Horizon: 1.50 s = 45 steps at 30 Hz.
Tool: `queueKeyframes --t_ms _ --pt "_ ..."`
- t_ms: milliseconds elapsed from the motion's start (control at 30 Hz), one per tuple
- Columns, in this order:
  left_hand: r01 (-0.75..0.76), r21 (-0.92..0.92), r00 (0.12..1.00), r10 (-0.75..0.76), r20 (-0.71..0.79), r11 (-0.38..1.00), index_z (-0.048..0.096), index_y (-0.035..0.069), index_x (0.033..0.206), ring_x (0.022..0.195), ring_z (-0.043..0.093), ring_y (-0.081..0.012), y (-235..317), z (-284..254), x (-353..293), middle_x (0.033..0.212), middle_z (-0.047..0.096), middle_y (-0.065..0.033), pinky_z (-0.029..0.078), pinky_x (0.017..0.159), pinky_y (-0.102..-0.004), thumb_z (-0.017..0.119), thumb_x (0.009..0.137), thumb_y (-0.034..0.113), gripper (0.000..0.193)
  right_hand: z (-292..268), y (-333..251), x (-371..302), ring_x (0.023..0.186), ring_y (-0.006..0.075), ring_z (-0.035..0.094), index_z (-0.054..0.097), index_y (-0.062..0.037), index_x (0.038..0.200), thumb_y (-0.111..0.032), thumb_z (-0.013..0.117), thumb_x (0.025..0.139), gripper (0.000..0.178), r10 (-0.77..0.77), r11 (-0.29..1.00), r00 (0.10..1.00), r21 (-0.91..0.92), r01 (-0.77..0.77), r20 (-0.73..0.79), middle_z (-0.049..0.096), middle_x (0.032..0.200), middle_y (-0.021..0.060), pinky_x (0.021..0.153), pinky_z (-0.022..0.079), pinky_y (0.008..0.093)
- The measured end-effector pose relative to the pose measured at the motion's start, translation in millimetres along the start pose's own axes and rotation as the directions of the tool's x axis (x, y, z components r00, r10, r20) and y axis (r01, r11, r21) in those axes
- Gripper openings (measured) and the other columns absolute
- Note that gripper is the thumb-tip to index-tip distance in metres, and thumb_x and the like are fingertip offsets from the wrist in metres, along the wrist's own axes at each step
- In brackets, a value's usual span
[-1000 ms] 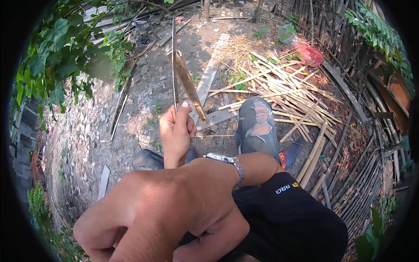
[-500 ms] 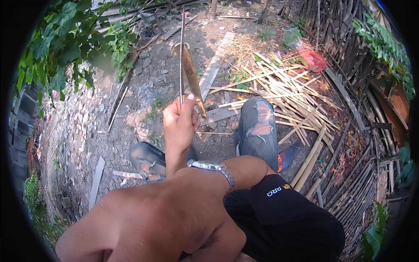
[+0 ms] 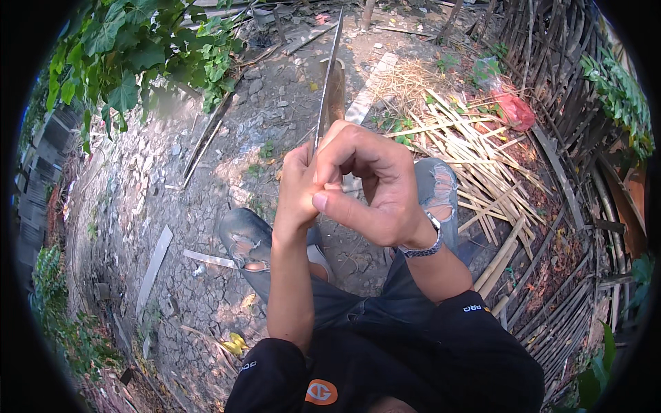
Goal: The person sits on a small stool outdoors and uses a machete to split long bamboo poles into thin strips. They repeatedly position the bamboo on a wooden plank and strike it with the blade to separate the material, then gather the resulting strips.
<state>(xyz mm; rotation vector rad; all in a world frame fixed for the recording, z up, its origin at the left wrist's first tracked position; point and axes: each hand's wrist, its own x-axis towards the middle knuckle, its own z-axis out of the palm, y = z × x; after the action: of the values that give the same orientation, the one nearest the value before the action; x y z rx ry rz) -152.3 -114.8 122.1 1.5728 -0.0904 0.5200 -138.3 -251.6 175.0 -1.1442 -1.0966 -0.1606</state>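
Note:
In front of me, my left hand point(image 3: 297, 189) is closed around the lower end of a long-bladed knife point(image 3: 331, 65), its thin dark blade upright and nearly edge-on. Beside the blade stands a brown curved piece point(image 3: 336, 93) that looks like split bamboo; its lower part is hidden behind my hands. My right hand point(image 3: 379, 182), with a metal watch point(image 3: 428, 241) on the wrist, is right against my left hand. Its thumb and forefinger are curled together in a pinch; whatever lies between them is too small to make out.
A heap of pale split sticks point(image 3: 475, 151) lies beyond my right knee, with a red plastic bag point(image 3: 513, 110) behind it. Boards point(image 3: 372, 89) rest on the cracked soil. A stick fence point(image 3: 551, 62) runs along the right; leafy vines point(image 3: 124, 48) hang at upper left.
My right hand has gone from close to the camera, low in the view, out to my left hand. The knife and brown piece have shifted slightly right, the blade now leaning right.

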Motion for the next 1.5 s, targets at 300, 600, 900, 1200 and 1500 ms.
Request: queueKeyframes --t_ms 300,600,900,1200,1500 --pt "0.342 -0.256 0.936 -0.304 0.177 0.904 0.059 0.003 0.088 0.047 0.038 -0.0067 17 -7 7 0.058 0.041 0.0029 0.03 0.042 -0.0238 0.06 0.1 0.026 0.026 -56 75 13 0.064 0.0129 0.065 0.065 0.0006 0.113 -0.008 0.074 0.08 0.035 0.089 0.772 0.848 -0.502 -0.39 -0.522 0.07 0.097 0.0142 0.06 0.052 0.0266" --pt "0.301 -0.141 0.951 -0.287 0.116 0.943 0.058 0.0 0.088 0.046 0.035 -0.0065 13 -6 7 0.057 0.041 0.0033 0.03 0.042 -0.0247 0.062 0.099 0.028 0.03 -54 146 26 0.06 0.0231 0.068 0.07 -0.0009 0.111 -0.015 0.075 0.086 0.029 -0.058 0.693 0.89 -0.66 -0.29 -0.452 0.073 0.092 0.015 0.058 0.052 0.0344" --pt "0.304 -0.066 0.949 -0.296 0.108 0.95 0.058 0.001 0.085 0.046 0.033 -0.0043 17 -11 8 0.057 0.039 0.006 0.028 0.042 -0.0246 0.061 0.101 0.026 0.029 -53 149 28 0.057 0.0157 0.064 0.074 -0.0021 0.111 -0.015 0.077 0.087 0.027 -0.126 0.678 0.874 -0.684 -0.269 -0.469 0.072 0.082 0.0132 0.055 0.051 0.0311" --pt "0.286 -0.133 0.956 -0.274 0.103 0.949 0.051 0.009 0.079 0.045 0.029 -0.0033 4 -4 13 0.056 0.034 0.0081 0.024 0.041 -0.0239 0.057 0.103 0.024 0.029 -68 121 11 0.065 0.0219 0.071 0.071 -0.002 0.118 -0.024 0.079 0.083 0.042 0.114 0.68 0.87 -0.601 -0.42 -0.479 0.074 0.098 0.0176 0.065 0.056 0.0345" --pt "0.335 -0.129 0.942 -0.329 0.071 0.933 0.053 0.008 0.082 0.047 0.029 -0.0019 -1 -7 16 0.058 0.036 0.0077 0.022 0.041 -0.0228 0.057 0.102 0.026 0.027 -203 76 -142 0.071 0.0142 0.069 0.068 0.0019 0.12 -0.02 0.072 0.091 0.036 0.209 0.607 0.494 -0.284 -0.743 -0.844 0.072 0.096 0.0128 0.059 0.053 0.0263"
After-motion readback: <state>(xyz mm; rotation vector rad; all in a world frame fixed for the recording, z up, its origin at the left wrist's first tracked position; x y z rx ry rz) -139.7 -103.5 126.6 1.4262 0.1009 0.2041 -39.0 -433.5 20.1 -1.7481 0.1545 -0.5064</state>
